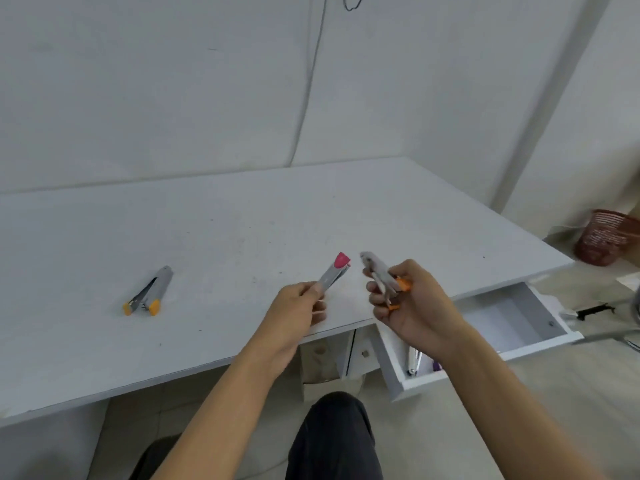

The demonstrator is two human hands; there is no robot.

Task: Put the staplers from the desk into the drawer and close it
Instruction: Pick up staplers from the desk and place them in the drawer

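My left hand [300, 306] grips a grey stapler with a pink tip [335, 271], lifted just above the white desk [214, 237]. My right hand [412, 303] holds a grey stapler with orange ends [379, 270] over the desk's front right edge. A third stapler [149, 292], grey with orange ends, lies on the desk at the left. The white drawer [512, 317] stands open under the desk at the right, below my right forearm, with a couple of items partly visible in its near corner.
A reddish-brown wicker basket [604, 240] stands on the floor beyond the desk's right end. A black object [595, 310] lies on the floor past the drawer. My dark-trousered knee [336, 438] is below the desk edge. A white wall backs the desk.
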